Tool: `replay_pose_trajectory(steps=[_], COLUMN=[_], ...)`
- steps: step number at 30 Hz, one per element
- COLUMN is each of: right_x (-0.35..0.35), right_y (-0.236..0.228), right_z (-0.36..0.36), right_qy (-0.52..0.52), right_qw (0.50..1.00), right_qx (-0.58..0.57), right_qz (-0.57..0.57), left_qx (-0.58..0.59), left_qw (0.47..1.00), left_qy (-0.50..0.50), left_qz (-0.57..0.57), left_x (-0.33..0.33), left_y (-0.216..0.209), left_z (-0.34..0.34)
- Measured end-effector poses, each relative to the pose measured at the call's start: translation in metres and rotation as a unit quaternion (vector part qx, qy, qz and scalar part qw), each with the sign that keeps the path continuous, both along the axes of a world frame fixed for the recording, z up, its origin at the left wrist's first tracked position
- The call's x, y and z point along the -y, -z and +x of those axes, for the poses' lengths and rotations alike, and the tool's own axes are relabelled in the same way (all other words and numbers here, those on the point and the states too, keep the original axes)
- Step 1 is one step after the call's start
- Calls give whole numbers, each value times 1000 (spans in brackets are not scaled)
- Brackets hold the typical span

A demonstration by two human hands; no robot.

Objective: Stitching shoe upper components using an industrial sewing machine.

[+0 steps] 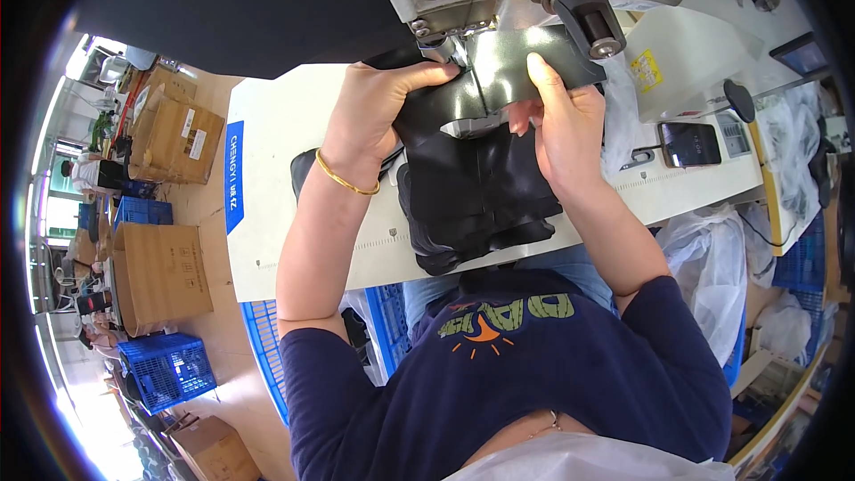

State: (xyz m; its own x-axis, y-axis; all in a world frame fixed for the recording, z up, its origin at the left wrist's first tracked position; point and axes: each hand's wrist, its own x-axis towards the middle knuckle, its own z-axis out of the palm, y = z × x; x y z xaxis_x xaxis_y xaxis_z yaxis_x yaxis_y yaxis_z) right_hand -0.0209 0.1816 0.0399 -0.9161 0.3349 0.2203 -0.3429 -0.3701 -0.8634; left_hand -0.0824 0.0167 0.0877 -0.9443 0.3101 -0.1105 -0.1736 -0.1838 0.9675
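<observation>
A glossy black leather-like piece (512,61) with a seam or fold line down its middle lies under the needle area of a sewing machine (459,13). My left hand (370,107) grips its left side, thumb on top close to the presser foot (442,51), the other fingers mostly hidden. At the right side, my right hand (568,125) pinches the piece between the thumb above and the fingers below. Under and in front of my hands, a stack of similar black pieces (481,200) rests at the near edge of the white table (276,196), partly overhanging it.
A phone (690,144) lies on the table to the right, beside clear plastic film (621,116). A large black sheet or panel (240,9) fills the upper left. Cardboard boxes (169,276) and a blue crate (167,370) stand on the floor at left.
</observation>
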Motion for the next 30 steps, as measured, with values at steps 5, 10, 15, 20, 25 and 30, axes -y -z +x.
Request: replay_pose_trajectory(steps=[5,10,15,20,25,30], right_x=[1,1,-1,-2,-2,-2], right_y=[3,5,6,6,5,4], right_z=[-1,-1,-1,0,0,0], right_qy=[-2,-6,-7,-18,-11,-15], right_qw=[1000,1000,1000,1000,1000,1000], right_qx=[-10,-6,-16,-10,-4,-2], right_qz=[-24,-16,-6,-8,1,-1], left_qx=[-21,-50,-61,-42,-49,-54], left_qw=[1000,999,998,999,999,998], left_qy=[-6,-3,14,16,21,20], left_qz=[-1,-2,4,-10,-6,-3], left_x=[-2,-1,-1,0,1,1], left_y=[1,2,2,3,3,6], left_z=[0,1,0,-3,-3,-4])
